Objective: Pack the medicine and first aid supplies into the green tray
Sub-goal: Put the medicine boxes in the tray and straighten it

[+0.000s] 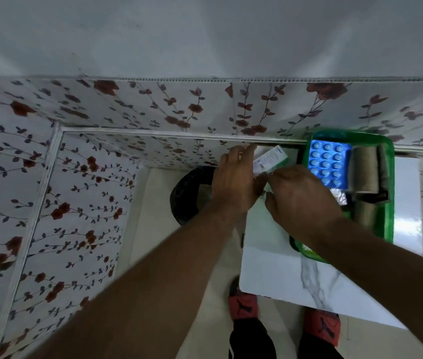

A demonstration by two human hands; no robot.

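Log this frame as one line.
hands: left hand and right hand hold medicine box | green tray: blister pack, bandage rolls

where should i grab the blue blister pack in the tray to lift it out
Take the blue blister pack by its two long edges, coming down from above. It lies flat, pill bubbles up, in the green tray, so a pinch across its width suits it. The bandage roll crowds its right edge and the tray rim its far end, so start the grip at the left edge.
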